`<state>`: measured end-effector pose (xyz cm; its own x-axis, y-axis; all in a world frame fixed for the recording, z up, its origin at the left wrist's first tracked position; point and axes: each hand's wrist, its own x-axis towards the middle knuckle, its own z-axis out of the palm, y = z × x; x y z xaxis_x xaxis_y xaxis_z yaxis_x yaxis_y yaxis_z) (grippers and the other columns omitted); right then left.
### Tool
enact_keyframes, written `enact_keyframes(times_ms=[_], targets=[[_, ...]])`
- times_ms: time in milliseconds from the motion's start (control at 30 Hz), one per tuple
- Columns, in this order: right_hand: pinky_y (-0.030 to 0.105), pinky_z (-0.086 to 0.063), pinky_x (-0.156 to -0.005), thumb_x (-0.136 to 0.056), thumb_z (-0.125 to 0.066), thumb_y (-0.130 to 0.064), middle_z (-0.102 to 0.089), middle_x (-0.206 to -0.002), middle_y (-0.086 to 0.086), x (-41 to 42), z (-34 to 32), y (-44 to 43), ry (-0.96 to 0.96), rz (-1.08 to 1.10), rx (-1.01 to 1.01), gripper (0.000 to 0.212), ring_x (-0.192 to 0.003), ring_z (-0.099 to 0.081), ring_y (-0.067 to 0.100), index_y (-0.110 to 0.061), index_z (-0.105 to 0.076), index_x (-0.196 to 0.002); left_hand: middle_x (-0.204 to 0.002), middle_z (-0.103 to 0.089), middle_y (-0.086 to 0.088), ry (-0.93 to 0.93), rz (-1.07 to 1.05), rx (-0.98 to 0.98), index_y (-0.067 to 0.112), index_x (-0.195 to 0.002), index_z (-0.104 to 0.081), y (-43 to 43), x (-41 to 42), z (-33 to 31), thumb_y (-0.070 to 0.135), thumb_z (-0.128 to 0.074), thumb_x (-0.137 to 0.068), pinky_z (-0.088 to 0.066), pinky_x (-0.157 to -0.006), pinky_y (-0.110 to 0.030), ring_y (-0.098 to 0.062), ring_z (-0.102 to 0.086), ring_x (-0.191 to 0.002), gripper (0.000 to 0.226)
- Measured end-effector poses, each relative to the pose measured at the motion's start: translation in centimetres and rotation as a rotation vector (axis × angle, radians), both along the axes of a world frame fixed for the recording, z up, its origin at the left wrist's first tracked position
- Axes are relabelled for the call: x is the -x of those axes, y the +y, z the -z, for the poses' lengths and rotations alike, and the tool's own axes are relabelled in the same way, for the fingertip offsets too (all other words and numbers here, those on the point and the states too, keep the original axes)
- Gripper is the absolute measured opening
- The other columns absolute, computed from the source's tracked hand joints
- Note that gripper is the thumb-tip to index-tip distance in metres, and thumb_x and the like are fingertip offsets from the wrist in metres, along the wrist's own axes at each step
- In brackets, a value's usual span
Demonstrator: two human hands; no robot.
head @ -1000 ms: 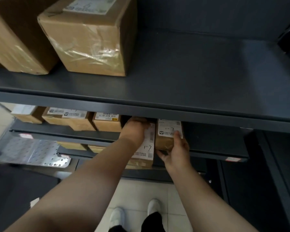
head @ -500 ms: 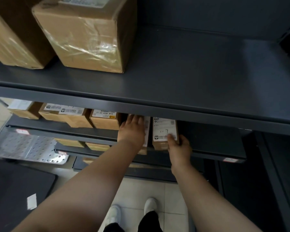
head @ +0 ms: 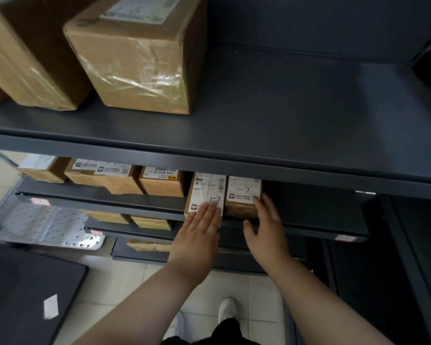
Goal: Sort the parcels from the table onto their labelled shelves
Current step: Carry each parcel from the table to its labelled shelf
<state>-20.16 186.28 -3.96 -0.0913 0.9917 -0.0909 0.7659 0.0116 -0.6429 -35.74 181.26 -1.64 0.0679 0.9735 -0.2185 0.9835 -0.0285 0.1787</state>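
Two small cardboard parcels marked "1-7" stand side by side on the second dark shelf (head: 309, 215): the left parcel (head: 205, 189) with a long white label, the right parcel (head: 243, 192) brown below its label. My left hand (head: 199, 232) lies flat, its straight fingertips touching the lower front of the left parcel. My right hand (head: 266, 225) is spread open, fingertips at the right parcel's lower right corner, thumb below the shelf edge. Neither hand grips anything.
More labelled parcels (head: 162, 181) line the same shelf to the left. Two large boxes (head: 137, 53) stand on the top shelf (head: 296, 115). Lower shelves hold further parcels (head: 149, 221). A perforated metal plate (head: 47, 225) and a dark table (head: 23, 295) are at the left.
Both parcels were pushed back onto the second shelf and released. My hands have slid off them toward me, fingers now straight on the parcels' fronts.
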Motion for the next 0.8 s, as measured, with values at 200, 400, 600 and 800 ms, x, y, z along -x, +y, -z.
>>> enact_keyframes(times_ms=[200,400,600,800], targets=[[0.03,-0.001,-0.119,-0.097,-0.045,-0.028,0.004,-0.16,-0.002,1.0,0.0,1.6,-0.276,-0.194,-0.011,0.063,-0.145,0.009,0.013,-0.018,-0.013,-0.151,-0.157,0.022,-0.001,0.013,0.001,0.036,0.017,-0.15,0.013,2.6,0.9,0.4,0.03,-0.02,-0.104,0.012,-0.117,-0.033,-0.013,0.025,-0.141,0.058],[0.024,-0.003,-0.116,-0.095,-0.05,-0.021,-0.008,-0.159,0.001,1.2,-0.2,4.3,-0.264,-0.209,0.002,0.059,-0.146,-0.001,0.016,-0.012,-0.024,-0.147,-0.157,0.022,-0.004,0.052,0.02,0.1,0.013,-0.15,0.013,6.2,1.7,0.6,0.029,-0.019,-0.104,0.01,-0.118,-0.034,-0.017,0.021,-0.144,0.058],[0.033,0.006,-0.118,-0.096,-0.044,-0.03,-0.002,-0.16,0.002,2.3,-0.3,4.5,-0.402,-0.199,-0.025,0.068,-0.146,0.003,0.017,-0.015,-0.007,-0.151,-0.158,0.02,-0.003,0.058,0.056,0.113,0.014,-0.149,0.015,7.7,2.2,0.7,0.033,-0.018,-0.104,0.01,-0.118,-0.035,-0.017,0.019,-0.145,0.059],[0.029,0.015,-0.113,-0.098,-0.039,-0.026,0.017,-0.154,0.001,3.2,-0.2,0.3,-0.404,-0.218,-0.086,0.068,-0.138,0.022,0.01,-0.01,0.002,-0.15,-0.156,0.025,-0.007,0.085,0.231,0.002,0.01,-0.143,0.022,5.6,2.4,1.4,0.031,-0.016,-0.104,0.009,-0.119,-0.036,-0.018,0.023,-0.143,0.059]])
